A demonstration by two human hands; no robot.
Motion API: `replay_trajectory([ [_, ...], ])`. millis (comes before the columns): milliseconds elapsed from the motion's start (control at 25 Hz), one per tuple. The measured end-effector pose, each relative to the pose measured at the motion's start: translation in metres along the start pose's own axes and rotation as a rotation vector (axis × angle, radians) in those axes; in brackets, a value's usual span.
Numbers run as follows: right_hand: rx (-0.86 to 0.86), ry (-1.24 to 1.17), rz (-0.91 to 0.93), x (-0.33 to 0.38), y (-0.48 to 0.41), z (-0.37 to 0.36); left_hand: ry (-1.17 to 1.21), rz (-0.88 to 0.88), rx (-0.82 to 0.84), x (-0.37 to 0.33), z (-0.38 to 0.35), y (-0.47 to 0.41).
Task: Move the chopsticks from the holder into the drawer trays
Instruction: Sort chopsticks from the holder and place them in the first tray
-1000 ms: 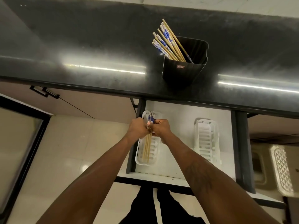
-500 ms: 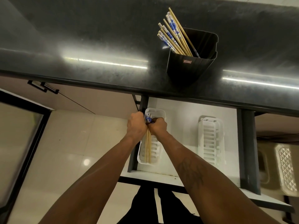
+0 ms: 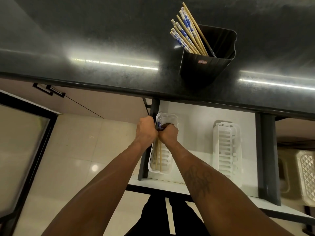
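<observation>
Left hand (image 3: 147,131) and right hand (image 3: 168,134) have edged toward 12 o'clock along the tray (image 3: 172,117), both hands grasping chopsticks (image 3: 157,155) lying in it. Holder (image 3: 204,70) stands at 1 o'clock on the table (image 3: 102,40).

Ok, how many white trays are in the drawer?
2. The left tray, under the left hand and right hand, holds chopsticks; the right tray lies apart toward the drawer's right, apparently empty.

Glossy black countertop (image 3: 85,40), cream floor tiles (image 3: 76,150), strip-light reflections (image 3: 115,63)
</observation>
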State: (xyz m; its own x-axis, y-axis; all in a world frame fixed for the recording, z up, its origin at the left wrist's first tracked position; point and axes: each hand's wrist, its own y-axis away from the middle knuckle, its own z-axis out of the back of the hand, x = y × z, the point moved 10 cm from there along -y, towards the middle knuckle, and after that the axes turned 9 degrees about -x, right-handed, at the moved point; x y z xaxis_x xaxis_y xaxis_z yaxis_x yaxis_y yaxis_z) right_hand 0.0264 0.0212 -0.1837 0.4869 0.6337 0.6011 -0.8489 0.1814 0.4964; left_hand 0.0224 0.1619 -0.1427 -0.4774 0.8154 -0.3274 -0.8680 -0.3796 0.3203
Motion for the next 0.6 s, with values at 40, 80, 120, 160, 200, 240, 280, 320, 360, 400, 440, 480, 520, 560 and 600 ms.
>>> replay_trajectory([
  [40, -0.022, -0.006, 0.013, 0.001, 0.001, 0.003, 0.007, -0.001, -0.002, 0.000, 0.000, 0.000],
  [80, -0.046, -0.013, 0.031, 0.001, 0.002, 0.005, 0.012, -0.003, -0.003, 0.000, -0.001, 0.000],
  [120, -0.075, -0.023, 0.052, 0.001, 0.004, 0.008, 0.016, -0.004, -0.008, -0.001, -0.001, 0.000],
  [160, -0.102, -0.032, 0.073, 0.002, 0.006, 0.010, 0.020, 0.000, -0.012, 0.000, -0.001, 0.000],
  [200, -0.124, -0.031, 0.101, 0.003, 0.009, 0.011, 0.022, 0.002, -0.012, 0.000, -0.001, 0.000],
  [240, -0.137, -0.020, 0.126, 0.004, 0.012, 0.011, 0.022, 0.000, -0.012, -0.001, 0.000, 0.001],
  [280, -0.145, 0.001, 0.140, 0.004, 0.013, 0.010, 0.025, -0.003, -0.009, -0.002, 0.001, 0.001],
  [320, -0.155, 0.030, 0.143, 0.004, 0.014, 0.010, 0.032, -0.005, -0.005, -0.003, 0.002, 0.002],
  [360, -0.160, 0.058, 0.142, 0.004, 0.013, 0.010, 0.041, -0.005, -0.003, -0.003, 0.002, 0.002],
  [400, -0.155, 0.082, 0.145, 0.004, 0.012, 0.009, 0.045, -0.002, -0.003, -0.004, 0.003, 0.002],
  [440, -0.147, 0.099, 0.159, 0.005, 0.012, 0.009, 0.050, 0.003, -0.003, -0.004, 0.004, 0.003],
  [480, -0.139, 0.108, 0.174, 0.007, 0.010, 0.008, 0.049, 0.002, -0.004, -0.005, 0.005, 0.003],
  [520, -0.133, 0.105, 0.184, 0.008, 0.009, 0.009, 0.044, -0.001, -0.007, -0.005, 0.005, 0.003],
  [560, -0.137, 0.098, 0.188, 0.010, 0.007, 0.011, 0.037, -0.001, -0.008, -0.005, 0.005, 0.003],
  [600, -0.141, 0.093, 0.188, 0.011, 0.005, 0.013, 0.030, 0.002, -0.007, -0.005, 0.005, 0.003],
])
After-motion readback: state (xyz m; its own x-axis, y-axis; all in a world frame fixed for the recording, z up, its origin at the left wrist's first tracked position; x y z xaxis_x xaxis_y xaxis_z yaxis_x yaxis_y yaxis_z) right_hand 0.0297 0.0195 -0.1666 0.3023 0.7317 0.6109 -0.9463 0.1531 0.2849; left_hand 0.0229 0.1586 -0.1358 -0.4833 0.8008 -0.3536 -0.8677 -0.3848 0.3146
